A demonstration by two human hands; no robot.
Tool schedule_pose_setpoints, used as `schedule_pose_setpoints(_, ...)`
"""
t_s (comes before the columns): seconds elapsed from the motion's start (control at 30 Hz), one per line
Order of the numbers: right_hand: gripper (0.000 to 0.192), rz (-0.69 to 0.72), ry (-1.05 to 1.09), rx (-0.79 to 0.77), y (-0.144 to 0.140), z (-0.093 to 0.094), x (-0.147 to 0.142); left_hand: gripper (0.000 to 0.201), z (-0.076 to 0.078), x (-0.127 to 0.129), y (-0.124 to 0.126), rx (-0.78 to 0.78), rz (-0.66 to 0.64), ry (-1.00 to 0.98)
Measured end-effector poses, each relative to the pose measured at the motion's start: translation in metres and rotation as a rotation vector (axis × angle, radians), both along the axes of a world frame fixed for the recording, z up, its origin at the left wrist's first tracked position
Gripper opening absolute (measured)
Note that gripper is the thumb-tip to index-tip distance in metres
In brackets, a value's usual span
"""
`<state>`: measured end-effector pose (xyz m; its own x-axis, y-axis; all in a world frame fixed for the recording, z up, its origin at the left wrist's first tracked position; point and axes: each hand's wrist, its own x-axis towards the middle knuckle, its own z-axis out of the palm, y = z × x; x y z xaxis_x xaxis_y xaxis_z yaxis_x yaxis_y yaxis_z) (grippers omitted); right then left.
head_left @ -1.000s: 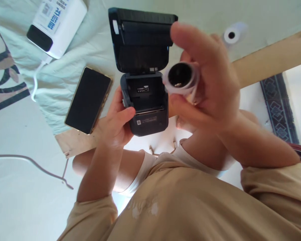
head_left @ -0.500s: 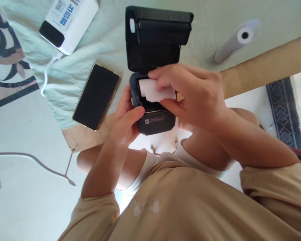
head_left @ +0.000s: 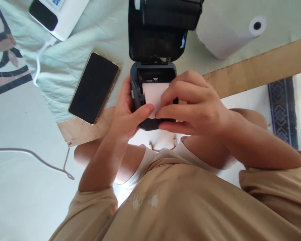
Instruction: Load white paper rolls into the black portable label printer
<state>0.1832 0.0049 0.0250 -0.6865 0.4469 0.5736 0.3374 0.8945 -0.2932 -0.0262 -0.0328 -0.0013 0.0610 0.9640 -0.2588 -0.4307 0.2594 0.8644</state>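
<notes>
Sitting squarer — paper roll (head_left: 153,94), left thumb (head_left: 145,111) overlapping

Soft, cool light filled the scene, and the floor (head_left: 20,207) looked pale, nearly washed out. The strongest glare burned just below the left sleeve (head_left: 90,206), bleaching the gap there. The shirt (head_left: 183,204) sank into brown shade toward its lower part, its lettering too smudged to read. Deep shadow swallowed detail inside the printer (head_left: 157,72), while the paper (head_left: 154,93) stood out bright and flat; a bluish glint sat on the lid (head_left: 155,43), near its right edge. Shapes stretched toward the frame's borders, and fine print blurred.
</notes>
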Motion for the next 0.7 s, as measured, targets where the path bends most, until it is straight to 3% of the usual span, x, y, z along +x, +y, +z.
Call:
schedule_pose_setpoints(0.07,0.026,-0.046,0.024,-0.016,0.001,-0.002,0.001,0.090,0.001,0.001,-0.002,0.028,0.019,0.056)
schedule_pose_setpoints(0.2,0.028,-0.256,0.065,-0.150,0.006,-0.002,0.002,0.141,-0.001,0.003,-0.005,0.032,-0.022,0.076)
schedule_pose_setpoints(0.27,0.033,-0.268,0.028,-0.243,0.009,-0.002,0.002,0.136,-0.006,0.003,-0.005,0.079,-0.032,0.069)
schedule_pose_setpoints(0.43,0.042,-0.174,0.018,-0.402,0.013,0.002,0.005,0.090,-0.010,0.000,-0.003,0.177,0.050,0.091)
schedule_pose_setpoints(0.6,0.045,-0.149,0.093,-0.392,0.016,-0.001,0.007,0.103,-0.003,-0.003,-0.004,0.120,-0.011,0.097)
schedule_pose_setpoints(0.7,0.045,-0.110,0.148,-0.390,0.016,-0.005,0.006,0.092,-0.004,-0.003,-0.004,0.166,0.013,0.073)
